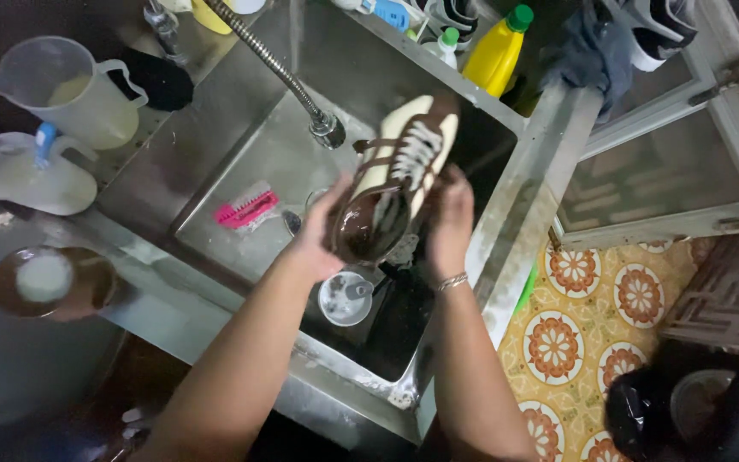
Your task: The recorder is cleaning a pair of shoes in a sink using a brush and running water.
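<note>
A brown and cream sneaker [397, 175] with white laces is held over a steel sink [241, 145], toe pointing away from me. My left hand [320, 235] grips its heel side from the left. Against its right side, near the heel, presses my right hand [448, 224], which wears a thin bracelet. The flexible tap spout [327, 128] ends just left of the shoe's toe. No water stream is visible.
A pink scrub brush [247, 208] lies on the sink floor, a small round cup [345, 298] sits below the shoe. Plastic jugs [79, 90] and a brown bowl [51, 281] stand on the left counter. A yellow bottle [496, 53] is behind the sink. Patterned floor tiles [592, 325] lie to the right.
</note>
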